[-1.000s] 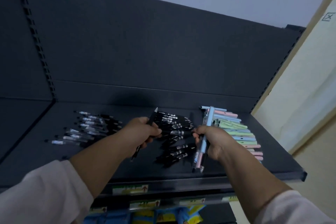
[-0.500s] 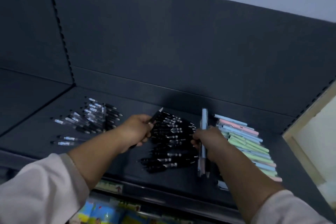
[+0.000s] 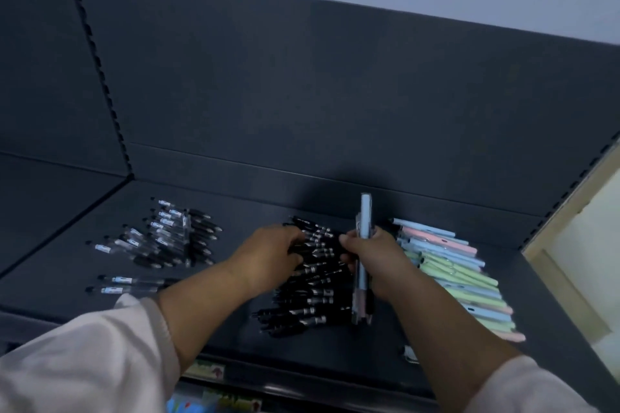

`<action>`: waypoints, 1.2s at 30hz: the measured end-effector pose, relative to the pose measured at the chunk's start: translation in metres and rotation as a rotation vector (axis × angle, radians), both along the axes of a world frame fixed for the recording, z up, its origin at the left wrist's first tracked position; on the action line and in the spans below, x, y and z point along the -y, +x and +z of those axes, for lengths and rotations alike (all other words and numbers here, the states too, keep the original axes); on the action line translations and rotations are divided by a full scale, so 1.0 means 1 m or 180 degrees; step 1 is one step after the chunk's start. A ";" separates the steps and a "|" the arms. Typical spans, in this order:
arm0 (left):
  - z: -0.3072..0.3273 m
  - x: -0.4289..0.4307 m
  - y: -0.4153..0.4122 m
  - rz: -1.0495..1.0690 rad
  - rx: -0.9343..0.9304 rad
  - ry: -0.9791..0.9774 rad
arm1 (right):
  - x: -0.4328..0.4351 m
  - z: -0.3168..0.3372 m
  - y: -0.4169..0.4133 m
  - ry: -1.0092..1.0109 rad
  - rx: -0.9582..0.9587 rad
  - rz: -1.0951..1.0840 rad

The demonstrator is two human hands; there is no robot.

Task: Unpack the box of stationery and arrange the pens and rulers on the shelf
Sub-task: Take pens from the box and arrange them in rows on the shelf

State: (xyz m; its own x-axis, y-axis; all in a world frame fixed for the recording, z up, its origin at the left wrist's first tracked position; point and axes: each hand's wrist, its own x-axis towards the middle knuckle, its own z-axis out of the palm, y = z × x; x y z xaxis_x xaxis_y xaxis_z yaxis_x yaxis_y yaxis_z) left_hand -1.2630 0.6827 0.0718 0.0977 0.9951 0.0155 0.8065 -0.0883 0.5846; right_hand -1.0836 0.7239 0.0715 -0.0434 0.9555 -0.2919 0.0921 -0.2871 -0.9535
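On the dark shelf (image 3: pixel 67 265) a pile of black pens (image 3: pixel 308 298) lies in the middle. My left hand (image 3: pixel 268 255) is at the pile's upper left edge, fingers and thumb curled round a black pen there. My right hand (image 3: pixel 379 261) grips a bundle of pens (image 3: pixel 364 221), light blue, pink and black, held on end just right of the pile. A row of pastel pens (image 3: pixel 453 275) in pink, blue and green lies to the right of that hand. No ruler or box is in view.
Clear pens with black grips (image 3: pixel 167 238) lie heaped at the left, two more (image 3: pixel 127 283) apart in front of them. The shelf's dark back panel (image 3: pixel 335 94) rises behind. A beige wall (image 3: pixel 587 245) borders the right. Colourful goods (image 3: pixel 214 402) sit on the shelf below.
My left hand has brought its black pen down from upright into the black pile. My right hand still holds its bundle on end. The view has shifted so the shelf sits further right.
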 end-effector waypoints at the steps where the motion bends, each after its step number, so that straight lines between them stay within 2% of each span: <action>1: 0.001 -0.001 0.001 -0.0015 0.0003 0.0023 | 0.000 0.001 0.002 0.0004 -0.0084 0.0018; 3: 0.003 -0.004 0.007 0.0028 0.0104 0.0006 | 0.000 0.005 0.004 -0.0031 -0.0388 0.0077; 5: 0.008 -0.003 0.018 0.0111 0.0607 -0.0149 | -0.001 0.012 0.002 -0.0121 -0.0890 0.0037; 9: 0.023 0.009 0.040 0.0111 0.1757 -0.1133 | -0.002 0.029 -0.007 -0.0313 -0.1860 -0.0184; 12: 0.034 0.015 0.045 0.0127 0.2340 -0.1674 | 0.001 0.038 -0.014 -0.0328 -0.2113 -0.0154; 14: 0.037 0.013 0.046 0.0187 0.2346 -0.1528 | 0.002 0.042 -0.018 -0.0240 -0.2061 -0.0152; 19: 0.035 0.003 0.040 0.0485 0.1454 -0.0308 | 0.003 0.049 -0.025 -0.0161 -0.1943 -0.0175; 22: 0.037 0.002 0.038 0.0458 0.1100 -0.0089 | 0.001 0.049 -0.028 -0.0294 -0.2114 -0.0226; 27: 0.041 0.004 0.039 0.0577 0.1517 -0.0272 | -0.001 0.049 -0.029 -0.0394 -0.2247 -0.0217; 32: 0.049 0.007 0.043 0.0491 0.2069 -0.0555 | 0.002 0.049 -0.026 -0.0658 -0.2198 0.0260; 36: 0.050 0.005 0.039 0.0512 0.2183 -0.0714 | 0.005 0.042 -0.022 -0.0568 -0.1733 0.0543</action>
State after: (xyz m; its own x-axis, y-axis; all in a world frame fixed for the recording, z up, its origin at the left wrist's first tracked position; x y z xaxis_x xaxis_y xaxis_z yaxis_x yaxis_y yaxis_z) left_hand -1.2236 0.6781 0.1219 -0.0081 0.9827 -0.1848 0.2463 0.1811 0.9521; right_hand -1.1056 0.7189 0.1139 -0.3804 0.8601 -0.3400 -0.3374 -0.4713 -0.8149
